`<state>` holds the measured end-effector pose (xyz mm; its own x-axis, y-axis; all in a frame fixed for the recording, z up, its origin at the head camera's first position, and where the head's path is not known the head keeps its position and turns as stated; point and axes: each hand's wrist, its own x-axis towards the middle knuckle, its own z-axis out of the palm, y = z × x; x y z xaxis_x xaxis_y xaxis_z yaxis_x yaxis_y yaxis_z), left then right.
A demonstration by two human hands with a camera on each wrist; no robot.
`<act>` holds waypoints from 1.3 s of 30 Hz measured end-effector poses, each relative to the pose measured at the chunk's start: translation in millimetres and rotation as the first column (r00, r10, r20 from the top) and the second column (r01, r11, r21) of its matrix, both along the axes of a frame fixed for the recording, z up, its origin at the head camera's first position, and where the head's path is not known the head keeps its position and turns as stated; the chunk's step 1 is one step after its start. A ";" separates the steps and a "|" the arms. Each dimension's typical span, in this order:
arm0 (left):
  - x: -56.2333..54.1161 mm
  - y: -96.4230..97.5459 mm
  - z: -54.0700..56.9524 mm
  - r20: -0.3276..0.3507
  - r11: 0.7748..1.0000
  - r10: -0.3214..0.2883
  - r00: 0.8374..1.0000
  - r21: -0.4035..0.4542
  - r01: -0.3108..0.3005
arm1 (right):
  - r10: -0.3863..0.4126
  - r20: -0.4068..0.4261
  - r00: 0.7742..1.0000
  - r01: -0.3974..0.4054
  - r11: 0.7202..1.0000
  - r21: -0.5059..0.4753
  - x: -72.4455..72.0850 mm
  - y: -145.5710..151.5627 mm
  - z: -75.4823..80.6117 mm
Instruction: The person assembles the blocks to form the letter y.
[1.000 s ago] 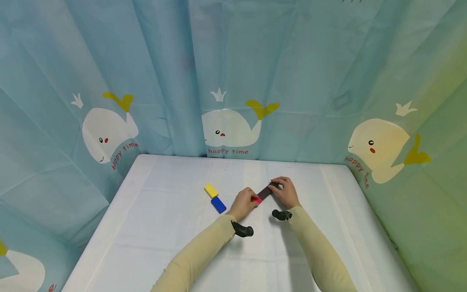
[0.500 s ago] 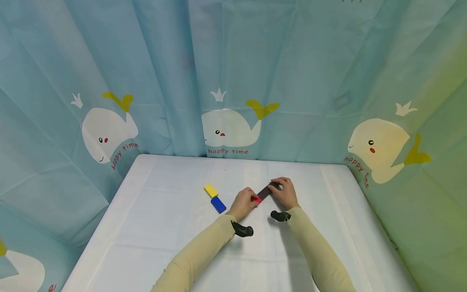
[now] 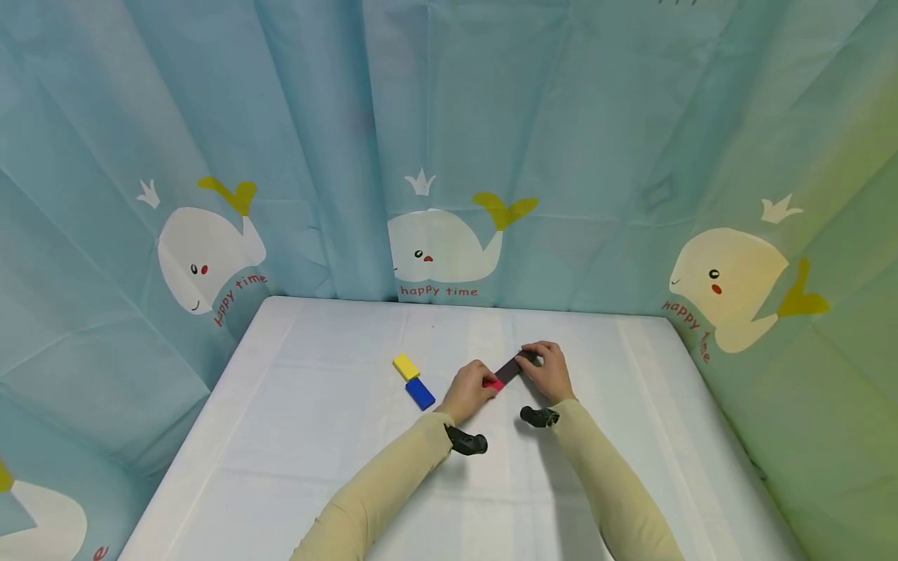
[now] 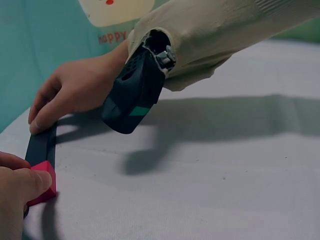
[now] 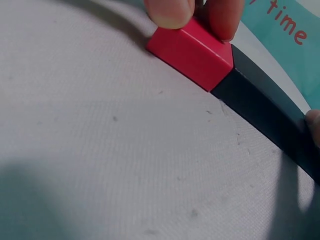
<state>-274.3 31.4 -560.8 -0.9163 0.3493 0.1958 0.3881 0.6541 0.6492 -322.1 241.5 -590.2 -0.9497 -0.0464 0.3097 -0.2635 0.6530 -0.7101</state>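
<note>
My left hand (image 3: 468,392) pinches a red block (image 5: 192,52) with thumb and fingers, low on the white table. One end of the red block meets a long black bar (image 5: 267,107), which runs away to the right in a straight line. At the bar's far end my right hand (image 3: 550,372) grips it between thumb and fingers. The left wrist view shows the right hand (image 4: 82,85) bent over the bar (image 4: 41,147); its far end is hidden. Whether the bar is one piece or several set end to end, I cannot tell.
Left of my hands, a yellow block (image 3: 405,367) and a blue block (image 3: 420,393) lie corner to corner on the white table (image 3: 337,436). A blue curtain (image 3: 596,156) with whale prints stands around the table. A dark wrist device (image 3: 466,441) sticks out from each sleeve.
My right wrist has shifted very slightly to the left. Both hands keep their hold, and the blocks look unmoved.
</note>
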 end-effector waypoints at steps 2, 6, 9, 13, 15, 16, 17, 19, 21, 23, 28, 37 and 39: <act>-0.1 0.1 0.1 -0.001 1.000 0.001 1.000 0.003 -0.001 | 0.001 -0.002 1.000 -0.001 1.000 -0.001 0.4 0.2 0.0; 0.0 0.5 0.1 0.004 1.000 0.003 1.000 0.012 -0.003 | -0.001 -0.010 1.000 0.001 1.000 -0.002 1.6 0.2 0.2; 0.4 1.0 -0.2 0.004 1.000 0.005 1.000 0.010 -0.005 | -0.004 -0.012 1.000 0.004 1.000 0.000 2.7 0.1 0.1; 2.1 1.7 -0.1 0.006 1.000 0.009 1.000 -0.007 -0.009 | -0.003 -0.010 1.000 0.003 1.000 0.006 3.9 0.0 -0.3; 3.5 2.0 0.0 0.004 1.000 0.008 1.000 -0.011 -0.008 | -0.006 -0.001 1.000 0.006 1.000 0.011 4.7 -0.2 -0.6; 4.0 2.1 -0.1 0.004 1.000 0.008 1.000 -0.012 -0.008 | -0.009 0.005 1.000 0.009 1.000 0.018 5.0 -0.3 -0.8; 4.5 2.3 -0.3 0.001 1.000 0.007 1.000 -0.012 -0.007 | -0.011 0.012 1.000 0.011 1.000 0.016 5.9 -0.7 -0.3; 5.2 2.5 -0.7 0.000 1.000 0.007 1.000 -0.011 -0.007 | -0.015 0.019 1.000 0.015 1.000 0.016 7.1 -1.5 0.2; 5.7 2.7 -1.4 -0.002 1.000 0.013 1.000 -0.016 -0.013 | -0.013 0.018 1.000 0.012 1.000 0.018 8.4 -2.2 1.4; 6.3 2.7 -1.9 -0.002 1.000 0.021 1.000 -0.017 -0.021 | -0.007 0.016 1.000 0.006 1.000 0.015 9.9 -3.0 3.2; 8.1 2.8 -2.1 0.001 0.999 0.037 0.999 0.002 -0.037 | 0.012 0.009 1.000 -0.012 1.000 0.026 14.7 -3.3 5.6; 9.0 3.3 -4.9 -0.036 0.999 0.033 0.999 0.012 -0.033 | 0.019 -0.084 0.996 -0.017 0.999 0.028 34.0 -11.6 5.2; 8.3 2.4 -6.6 -0.052 1.000 0.028 0.998 0.007 -0.028 | 0.036 -0.095 0.995 -0.033 0.999 0.031 39.0 -16.0 4.4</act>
